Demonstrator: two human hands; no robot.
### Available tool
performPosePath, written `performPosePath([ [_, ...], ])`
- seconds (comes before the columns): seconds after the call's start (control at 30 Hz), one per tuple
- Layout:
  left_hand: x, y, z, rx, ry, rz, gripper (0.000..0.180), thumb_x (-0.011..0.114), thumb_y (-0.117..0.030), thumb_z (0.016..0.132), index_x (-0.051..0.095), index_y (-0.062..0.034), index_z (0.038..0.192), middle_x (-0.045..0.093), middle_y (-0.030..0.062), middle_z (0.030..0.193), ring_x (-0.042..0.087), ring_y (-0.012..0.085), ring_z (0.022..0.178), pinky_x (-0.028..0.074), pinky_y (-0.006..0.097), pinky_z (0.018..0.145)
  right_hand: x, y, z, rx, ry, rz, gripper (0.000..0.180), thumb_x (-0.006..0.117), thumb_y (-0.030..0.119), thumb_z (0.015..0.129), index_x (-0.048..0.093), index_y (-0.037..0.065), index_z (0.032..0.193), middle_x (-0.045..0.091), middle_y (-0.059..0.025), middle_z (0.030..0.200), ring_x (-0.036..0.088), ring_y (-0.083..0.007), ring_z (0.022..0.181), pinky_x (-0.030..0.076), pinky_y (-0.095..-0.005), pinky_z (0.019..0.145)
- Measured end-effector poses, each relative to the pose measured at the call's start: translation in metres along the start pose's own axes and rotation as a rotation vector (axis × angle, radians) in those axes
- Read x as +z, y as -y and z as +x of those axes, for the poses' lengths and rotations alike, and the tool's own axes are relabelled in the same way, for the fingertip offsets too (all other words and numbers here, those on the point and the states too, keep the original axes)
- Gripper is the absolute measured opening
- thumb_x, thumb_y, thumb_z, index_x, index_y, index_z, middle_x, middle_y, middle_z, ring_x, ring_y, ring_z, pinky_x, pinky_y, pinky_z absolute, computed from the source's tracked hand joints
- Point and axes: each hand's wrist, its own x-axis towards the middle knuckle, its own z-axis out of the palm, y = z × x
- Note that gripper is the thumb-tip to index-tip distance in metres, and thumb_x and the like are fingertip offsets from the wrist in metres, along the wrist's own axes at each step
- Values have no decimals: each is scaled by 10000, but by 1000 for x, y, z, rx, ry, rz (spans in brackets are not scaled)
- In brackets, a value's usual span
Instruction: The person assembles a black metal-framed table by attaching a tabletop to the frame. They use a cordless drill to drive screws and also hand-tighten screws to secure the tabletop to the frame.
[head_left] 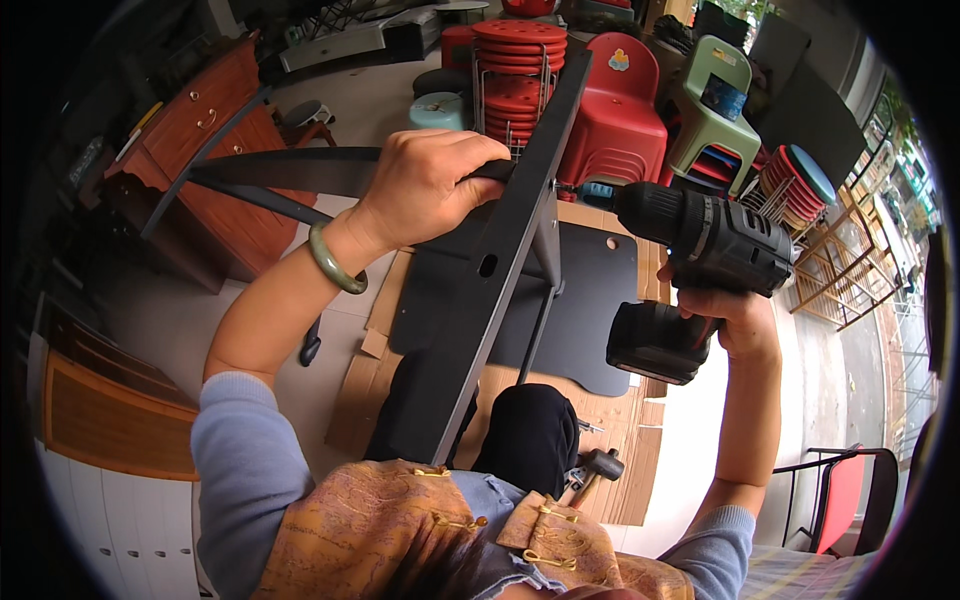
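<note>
My left hand (428,185), with a green bangle on the wrist, grips a dark metal bar at the joint of a black metal frame (500,250). The frame's long flat beam runs from my lap up toward the stacked stools. My right hand (742,320) holds a black cordless drill (700,250) by its handle. The drill lies level, and its bit touches the right side of the beam close to my left hand. A black flat panel (590,300) lies on cardboard beneath the frame.
Red stacked stools (518,70), red and green plastic chairs (625,110), and a wooden drawer cabinet (215,150) stand around. A hammer (592,470) lies on the cardboard by my knee. A red chair (845,495) sits at lower right.
</note>
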Motion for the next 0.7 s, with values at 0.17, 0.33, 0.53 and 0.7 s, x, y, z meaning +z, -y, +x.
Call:
performPosePath([
  [0.17, 2, 2, 0, 16, 1, -53, 238, 682, -39, 681, 622, -38, 911, 645, 116, 792, 619, 307, 714, 484, 350, 624, -6, -9, 6, 50, 29, 29, 439, 628, -19, 568, 630, -1, 1007, 668, -105, 854, 585, -156, 650, 491, -279, 598],
  [0.33, 1, 3, -1, 16, 8, -48, 239, 678, -29, 676, 619, -37, 907, 644, 118, 792, 618, 311, 715, 485, 349, 625, -1, -11, 6, -37, 2, 0, 438, 625, -18, 561, 629, 1, 999, 672, -114, 864, 580, -164, 639, 485, -286, 588],
  [0.53, 1, 2, -2, 15, 8, -51, 230, 679, -42, 682, 621, -38, 904, 647, 116, 796, 621, 307, 714, 487, 350, 624, -2, -14, 7, 42, 30, 97, 455, 622, -20, 555, 626, -4, 1010, 672, -120, 857, 577, -168, 623, 485, -284, 586],
  [0.7, 2, 2, -3, 12, -4, -48, 219, 682, -68, 692, 626, -42, 901, 650, 113, 800, 626, 302, 719, 489, 352, 627, -3, -20, 6, 29, 27, 105, 458, 625, -1, 542, 629, -17, 1000, 672, -119, 841, 569, -168, 592, 486, -283, 579],
])
